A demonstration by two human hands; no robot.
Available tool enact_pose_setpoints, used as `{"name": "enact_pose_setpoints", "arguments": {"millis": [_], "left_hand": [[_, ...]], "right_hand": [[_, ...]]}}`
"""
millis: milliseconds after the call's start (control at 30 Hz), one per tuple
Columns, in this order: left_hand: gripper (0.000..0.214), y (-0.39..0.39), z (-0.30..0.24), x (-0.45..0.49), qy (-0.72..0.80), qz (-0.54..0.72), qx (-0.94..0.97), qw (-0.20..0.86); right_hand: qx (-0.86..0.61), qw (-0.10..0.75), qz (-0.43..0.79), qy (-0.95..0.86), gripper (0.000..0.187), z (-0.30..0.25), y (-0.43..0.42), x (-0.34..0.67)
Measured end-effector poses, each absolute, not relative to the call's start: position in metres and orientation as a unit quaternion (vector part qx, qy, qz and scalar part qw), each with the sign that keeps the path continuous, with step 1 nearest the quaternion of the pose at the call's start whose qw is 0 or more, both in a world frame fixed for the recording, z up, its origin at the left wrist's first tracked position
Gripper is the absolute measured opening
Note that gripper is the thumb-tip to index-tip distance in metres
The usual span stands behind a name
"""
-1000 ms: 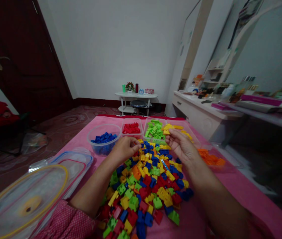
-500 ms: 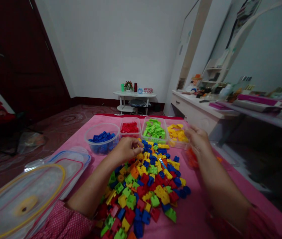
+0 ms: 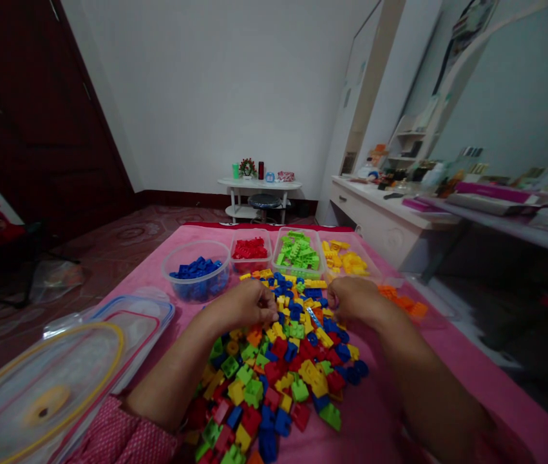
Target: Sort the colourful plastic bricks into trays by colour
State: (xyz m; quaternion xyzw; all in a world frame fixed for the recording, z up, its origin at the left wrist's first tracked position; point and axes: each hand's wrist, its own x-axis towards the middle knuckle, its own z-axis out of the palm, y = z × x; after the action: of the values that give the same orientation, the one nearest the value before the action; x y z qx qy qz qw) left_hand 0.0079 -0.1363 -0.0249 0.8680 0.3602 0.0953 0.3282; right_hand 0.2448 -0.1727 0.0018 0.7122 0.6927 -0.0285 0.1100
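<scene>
A mixed pile of plastic building blocks in red, blue, green, yellow and orange lies in the middle. At its upper left, my left hand is closed, thumb and fingers pressed together down among the blocks; what they hold is hidden. My right hand reaches the pile's upper right edge with its fingers curled in, their grip too small to make out. Behind the hands stand sorted containers: a round tub of blue blocks, then boxes of red blocks, green blocks and yellow blocks.
Orange blocks lie in a clear box beside my right forearm. Clear lids with coloured rims are stacked at the left on the pink cloth. A dressing table stands at the right, a small white table by the wall.
My right hand has come from the yellow box down and left to the pile, uncovering the orange blocks. My left hand has shifted slightly nearer, still at the pile.
</scene>
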Motion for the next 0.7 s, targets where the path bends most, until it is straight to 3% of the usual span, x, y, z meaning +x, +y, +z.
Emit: {"name": "enact_pose_setpoints", "arguments": {"millis": [267,433,567,700], "left_hand": [[0.023,-0.131,-0.027,0.008,0.411,0.140,0.862,0.260],[0.037,-0.135,-0.029,0.017,0.371,0.211,0.884,0.190],[0.036,-0.140,-0.034,0.025,0.317,0.168,0.911,0.205],[0.036,-0.140,-0.037,0.024,0.347,0.141,0.906,0.194]], "right_hand": [[0.703,0.116,-0.035,0.701,0.022,-0.004,-0.171,0.244],[0.732,0.032,0.004,0.681,0.021,-0.011,-0.160,0.251],[0.719,-0.032,0.034,0.693,0.035,-0.025,-0.153,0.250],[0.691,-0.029,0.044,0.721,0.037,-0.035,-0.154,0.247]]}}
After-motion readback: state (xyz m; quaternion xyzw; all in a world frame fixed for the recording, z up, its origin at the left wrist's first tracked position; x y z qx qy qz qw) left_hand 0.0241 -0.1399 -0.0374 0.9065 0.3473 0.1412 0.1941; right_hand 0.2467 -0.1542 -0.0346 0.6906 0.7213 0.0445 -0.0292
